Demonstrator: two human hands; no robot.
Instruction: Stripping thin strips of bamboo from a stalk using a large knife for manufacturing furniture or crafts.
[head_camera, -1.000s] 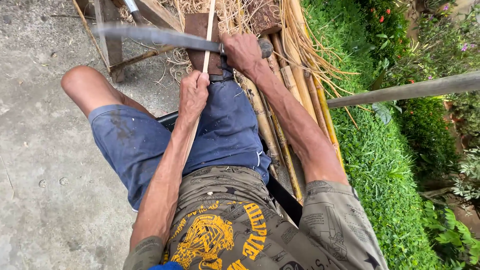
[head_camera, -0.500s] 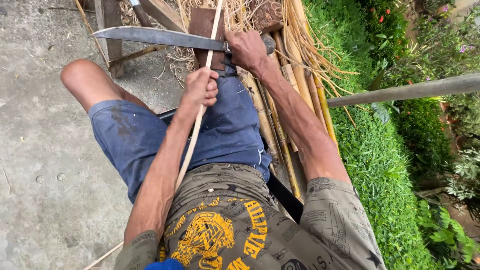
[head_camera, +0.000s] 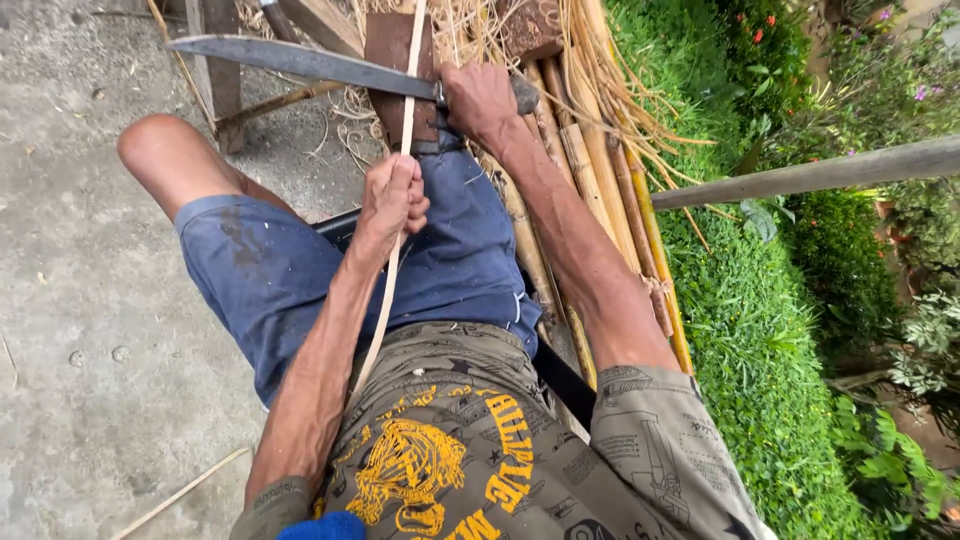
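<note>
Both of my hands are closed on something. My left hand is clenched in a fist around a thin, pale bamboo strip, flat and smooth, over my blue-shorted thigh. The strip's long axis runs nearly straight away from me: from beside my left forearm near my printed shirt, up through the fist, and on across the blade towards the top edge of the view. My right hand grips the handle of a long knife, fingers wrapped fully round it. The blade is dull grey steel, worn and mottled, lying crosswise with its tip pointing left, and the strip crosses it just beside the handle. Under the blade stands a brown wooden block. Beside my right forearm lies a bundle of round, jointed bamboo canes, yellow-brown, with dry shavings beyond and grass to the right.
</note>
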